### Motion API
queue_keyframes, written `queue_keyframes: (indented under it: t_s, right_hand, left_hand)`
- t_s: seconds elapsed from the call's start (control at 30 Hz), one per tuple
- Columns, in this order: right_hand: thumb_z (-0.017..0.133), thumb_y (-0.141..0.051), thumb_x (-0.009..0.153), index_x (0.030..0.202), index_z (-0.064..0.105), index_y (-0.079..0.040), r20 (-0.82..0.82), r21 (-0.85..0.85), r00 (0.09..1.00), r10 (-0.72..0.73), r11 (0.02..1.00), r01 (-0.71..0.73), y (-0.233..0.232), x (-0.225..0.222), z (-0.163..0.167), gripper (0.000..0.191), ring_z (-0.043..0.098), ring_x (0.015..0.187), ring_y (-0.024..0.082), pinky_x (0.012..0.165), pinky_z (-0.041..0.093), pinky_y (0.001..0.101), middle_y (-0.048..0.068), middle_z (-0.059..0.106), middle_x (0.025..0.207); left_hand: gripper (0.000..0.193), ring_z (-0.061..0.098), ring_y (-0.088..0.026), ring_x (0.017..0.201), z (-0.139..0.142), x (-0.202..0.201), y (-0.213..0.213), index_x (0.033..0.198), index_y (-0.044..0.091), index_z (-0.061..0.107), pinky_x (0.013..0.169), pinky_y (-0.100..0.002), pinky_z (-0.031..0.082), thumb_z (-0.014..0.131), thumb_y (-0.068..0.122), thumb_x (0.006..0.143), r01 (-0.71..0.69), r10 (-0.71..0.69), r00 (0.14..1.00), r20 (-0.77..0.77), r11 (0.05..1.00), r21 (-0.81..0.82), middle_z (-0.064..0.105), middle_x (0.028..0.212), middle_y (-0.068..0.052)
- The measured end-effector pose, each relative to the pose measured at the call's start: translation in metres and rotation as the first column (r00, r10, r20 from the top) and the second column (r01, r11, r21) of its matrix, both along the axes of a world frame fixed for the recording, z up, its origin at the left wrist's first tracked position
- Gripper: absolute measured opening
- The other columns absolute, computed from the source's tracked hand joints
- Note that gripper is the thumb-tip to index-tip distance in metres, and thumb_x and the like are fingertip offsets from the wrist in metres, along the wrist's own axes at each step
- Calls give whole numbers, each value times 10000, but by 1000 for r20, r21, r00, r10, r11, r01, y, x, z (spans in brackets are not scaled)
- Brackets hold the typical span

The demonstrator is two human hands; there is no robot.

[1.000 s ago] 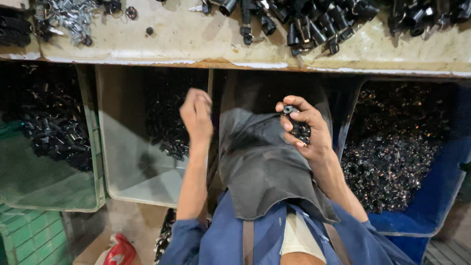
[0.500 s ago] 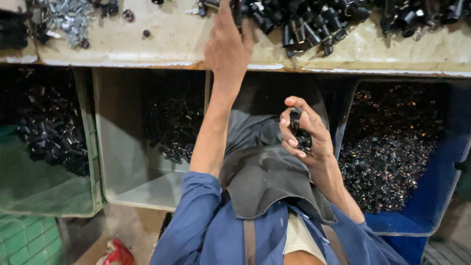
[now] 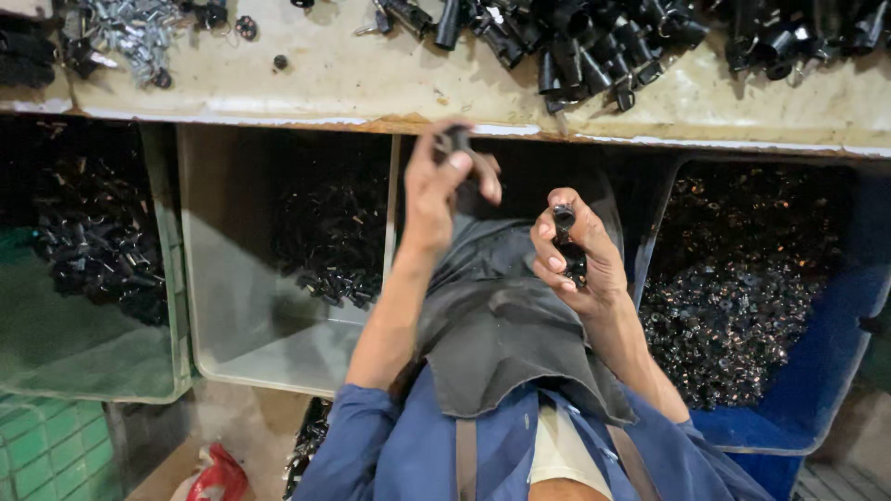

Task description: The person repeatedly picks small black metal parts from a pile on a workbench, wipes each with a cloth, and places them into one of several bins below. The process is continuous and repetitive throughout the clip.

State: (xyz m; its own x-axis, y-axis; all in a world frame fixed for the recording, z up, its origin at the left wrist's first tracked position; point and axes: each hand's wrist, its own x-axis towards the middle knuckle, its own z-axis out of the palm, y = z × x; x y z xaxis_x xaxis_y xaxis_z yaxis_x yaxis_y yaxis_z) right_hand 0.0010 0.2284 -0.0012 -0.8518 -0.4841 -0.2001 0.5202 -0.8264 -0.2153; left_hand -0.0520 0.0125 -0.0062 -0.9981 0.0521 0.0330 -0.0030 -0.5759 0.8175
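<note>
We've got a small black part (image 3: 453, 141) pinched in our left hand (image 3: 436, 190) near the desk (image 3: 371, 79) front edge; right hand (image 3: 571, 255) grips another black piece (image 3: 564, 223). Keep both pinches firm while lining them up.

The table (image 3: 371, 74) spans the top of the view. On it, a heap of screws (image 3: 121, 28) lies at the left and a pile of tubes (image 3: 594, 42) lies right of centre. Below the table edge, three bins stand side by side: left bin (image 3: 83, 362), middle bin (image 3: 241, 315), right bin (image 3: 817, 390). Each holds small parts. A cloth (image 3: 501, 325) lies between the middle and right bins. Above the cloth, the left hand (image 3: 441, 186) is beside the right hand (image 3: 575, 255), apart from it.
</note>
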Motion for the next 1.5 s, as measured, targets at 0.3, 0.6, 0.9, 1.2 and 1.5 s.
queue_keyframes:
  t_s: [0.3, 0.6, 0.9, 1.2, 1.5]
  right_hand:
    - [730, -297, 1016, 1177, 548, -82, 30, 256, 994, -104, 962, 93, 2, 2, -4, 324, 563, 724, 147, 454, 386, 214, 94, 589, 953]
    - [728, -23, 974, 1101, 651, -34, -444, 871, 889, 111, 284, 400, -13, -3, 52, 149, 646, 724, 135, 574, 502, 226, 89, 687, 891]
    - [736, 77, 902, 1042, 710, -19, -640, 739, 637, 431, 115, 664, -28, -21, 70, 171, 714, 837, 163, 714, 550, 266, 93, 725, 949]
    - [565, -168, 1058, 1182, 654, -5, -22, 608, 998, -54, 792, 56, -30, -6, 1, 224, 640, 695, 158, 450, 455, 226, 106, 672, 1047]
    - [556, -271, 1128, 1349, 554, -13, 104, 272, 994, 20, 961, -48, -3, 14, -54, 340, 582, 661, 169, 413, 394, 239, 135, 623, 1001]
  left_hand:
    - [354, 583, -111, 732, -2, 43, 23, 1355, 75, 537, 706, -257, 512, 673, 209, 1057, -10, 10, 1000, -2, 810, -586, 638, 871, -62]
    - [674, 596, -268, 919, 25, 45, 9, 1525, 125, 500, 870, -361, 500, 776, 45, 915, -129, -186, 945, -268, 541, -831, 603, 1010, -103]
    - [670, 701, -301, 1106, 26, 51, 6, 1588, 87, 394, 961, -348, 557, 675, -20, 989, 64, -265, 944, -195, 730, -680, 681, 1283, -164]
    - [127, 570, -194, 739, -1, 64, -9, 992, 6, 684, 671, -322, 486, 626, 119, 1004, 31, 55, 992, 116, 776, -630, 640, 800, -87]
    - [87, 693, -292, 848, -10, 5, -83, 1007, 95, 673, 770, -417, 555, 630, 77, 934, -265, 187, 949, -254, 39, -963, 674, 981, -85]
